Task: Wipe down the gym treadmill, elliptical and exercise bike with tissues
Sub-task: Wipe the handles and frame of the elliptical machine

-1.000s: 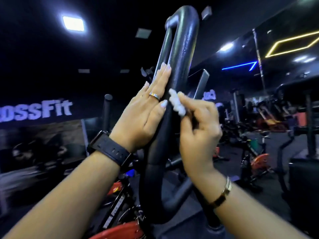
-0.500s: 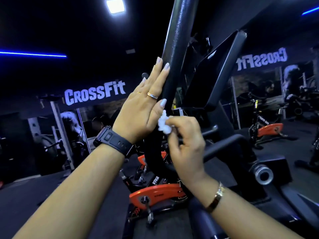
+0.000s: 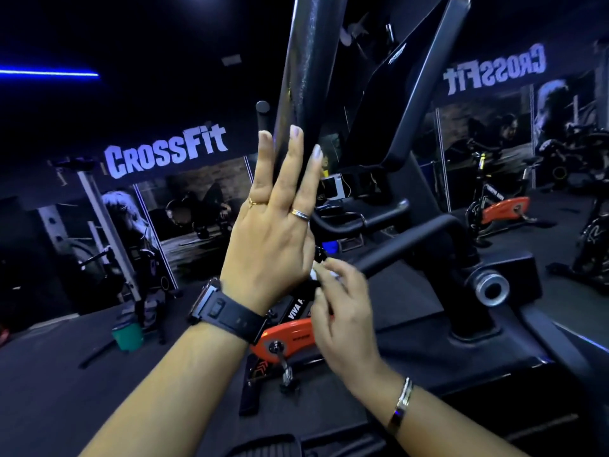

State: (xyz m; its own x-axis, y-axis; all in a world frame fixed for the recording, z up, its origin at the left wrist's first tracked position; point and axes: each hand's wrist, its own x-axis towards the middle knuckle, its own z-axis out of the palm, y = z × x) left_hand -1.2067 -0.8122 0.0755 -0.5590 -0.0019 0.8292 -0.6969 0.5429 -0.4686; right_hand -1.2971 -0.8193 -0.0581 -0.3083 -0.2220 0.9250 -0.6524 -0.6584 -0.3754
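Lowered since half a second ago, my right hand pinches the small white crumpled tissue just below my left hand, whose straight fingers lie flat along the steep black tubular elliptical handle, long axis rising up-right.

The upright handle bar is black painted metal, glossy with faint scuffs. Right of it, the console looks like smooth, glossy plastic. The pivot hub is bare brushed metal. The near orange cover shines like plastic. The watch strap is matt black and the bracelet polished metal. The white wad is blurred, perhaps paper.
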